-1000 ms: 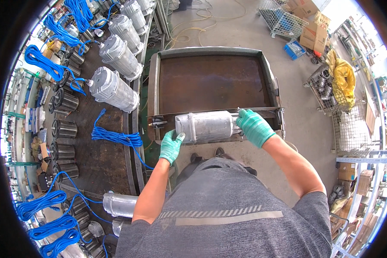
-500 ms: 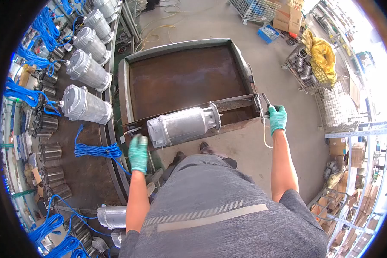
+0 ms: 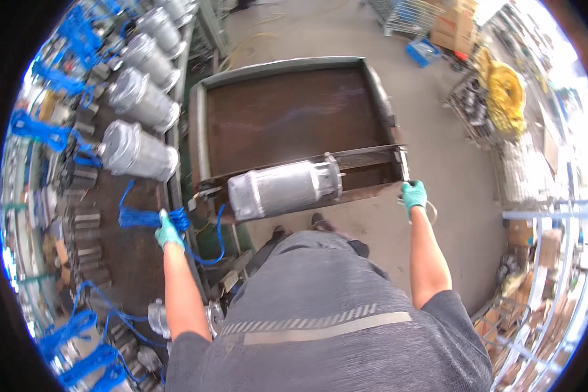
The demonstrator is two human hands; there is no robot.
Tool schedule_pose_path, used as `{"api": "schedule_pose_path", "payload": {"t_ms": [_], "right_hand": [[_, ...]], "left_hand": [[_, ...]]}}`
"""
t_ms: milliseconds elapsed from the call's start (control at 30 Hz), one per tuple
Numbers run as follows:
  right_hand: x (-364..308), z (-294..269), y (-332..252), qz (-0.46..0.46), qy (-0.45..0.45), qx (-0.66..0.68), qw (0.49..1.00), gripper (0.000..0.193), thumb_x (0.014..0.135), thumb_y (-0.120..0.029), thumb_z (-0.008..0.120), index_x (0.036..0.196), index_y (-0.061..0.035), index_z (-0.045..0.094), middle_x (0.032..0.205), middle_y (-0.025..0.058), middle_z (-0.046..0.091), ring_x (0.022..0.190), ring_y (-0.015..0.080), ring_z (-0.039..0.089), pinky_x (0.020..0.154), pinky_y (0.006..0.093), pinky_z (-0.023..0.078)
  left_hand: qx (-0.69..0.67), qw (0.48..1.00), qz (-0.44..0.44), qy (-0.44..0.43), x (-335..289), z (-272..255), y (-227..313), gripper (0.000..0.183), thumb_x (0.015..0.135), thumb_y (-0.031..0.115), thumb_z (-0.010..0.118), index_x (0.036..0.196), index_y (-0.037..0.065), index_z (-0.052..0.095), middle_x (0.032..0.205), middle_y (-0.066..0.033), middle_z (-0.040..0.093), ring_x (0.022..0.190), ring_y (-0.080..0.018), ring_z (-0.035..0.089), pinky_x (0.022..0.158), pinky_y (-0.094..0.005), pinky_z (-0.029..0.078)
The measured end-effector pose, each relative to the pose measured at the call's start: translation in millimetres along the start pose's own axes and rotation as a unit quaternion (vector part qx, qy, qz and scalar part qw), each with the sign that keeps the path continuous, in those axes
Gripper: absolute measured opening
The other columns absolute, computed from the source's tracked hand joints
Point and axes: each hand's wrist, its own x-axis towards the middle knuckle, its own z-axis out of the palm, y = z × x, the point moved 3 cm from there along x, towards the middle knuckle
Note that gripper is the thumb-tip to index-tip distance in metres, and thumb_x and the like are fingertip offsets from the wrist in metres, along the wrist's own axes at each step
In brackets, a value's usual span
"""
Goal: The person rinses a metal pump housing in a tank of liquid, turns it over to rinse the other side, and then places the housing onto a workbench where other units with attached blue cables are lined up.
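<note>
My left hand [image 3: 168, 230], in a green glove, is at the bundled blue cable [image 3: 137, 218] on the bench to the left. Its fingers look closed on the bundle's right end, though blur softens the detail. A loop of that cable hangs past the bench edge. In front of me a silver cylindrical motor housing [image 3: 281, 189] lies on its side across the front of a metal tank. To its right, my gloved right hand [image 3: 413, 195] is closed around the lower end of a slim silver air gun [image 3: 403, 163], with a pale hose curving beside it.
The open tank [image 3: 199, 130] has a raised rim and a brown bottom. Several upright motor housings [image 3: 137, 151] line the left bench beside metal cylinders. A wire cart with a yellow sack [image 3: 505, 91] stands at the right, and shelving [image 3: 549, 214] runs along the far right.
My left hand has moved left from beside the motor housing to the blue cable, and a cable loop now rises near the tank. My right hand has come lower along the air gun.
</note>
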Motion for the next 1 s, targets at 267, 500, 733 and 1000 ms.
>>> {"api": "schedule_pose_path", "payload": {"t_ms": [267,500,733,1000], "right_hand": [[-65.1,14.3,-112.8,-0.259,-0.038,-0.152,0.953,0.029,0.096,-0.03,0.068,0.109,-0.0038,0.067,0.1,0.0206,0.074,0.093,0.0407,0.071,0.084,0.0464,0.055],[-111.0,90.2,-173.2,-0.164,-0.358,-0.046,0.918,0.061,0.101,-0.057,0.059,0.126,-0.0018,0.063,0.101,0.0155,0.069,0.085,0.0213,0.062,0.08,0.0378,0.053],[-98.0,118.3,-190.8,-0.193,-0.497,-0.141,0.834,0.041,0.104,-0.041,0.056,0.112,-0.0015,0.06,0.098,0.0107,0.065,0.087,0.0195,0.065,0.075,0.035,0.055],[-58.5,153.3,-147.1,-0.197,-0.497,-0.022,0.845,0.056,0.106,-0.037,0.054,0.151,-0.0029,0.049,0.117,0.0041,0.065,0.103,0.0128,0.057,0.092,0.0288,0.048]], "left_hand": [[-0.096,0.978,-0.17,-0.07,86.0,-32.2,-3.1,0.038,0.089,0.058,0.069,0.09,0.021,0.061,0.083,-0.0041,0.068,0.068,-0.025,0.064,0.063,-0.0457,0.051],[-0.319,0.84,0.0,-0.439,-16.9,-42.3,62.4,0.036,0.09,0.032,0.054,0.065,0.014,0.034,0.053,0.0014,0.025,0.044,-0.0157,0.025,0.051,-0.0328,0.039],[-0.522,0.739,0.208,-0.371,-139.2,-139.4,107.7,0.061,0.091,0.027,0.071,0.144,0.003,0.055,0.146,-0.0144,0.059,0.129,-0.0316,0.06,0.115,-0.0459,0.044],[-0.451,0.754,0.397,-0.265,-287.0,-122.9,246.3,0.049,0.086,0.018,0.072,0.132,0.006,0.061,0.132,-0.0178,0.067,0.121,-0.0342,0.066,0.109,-0.0502,0.051]]}}
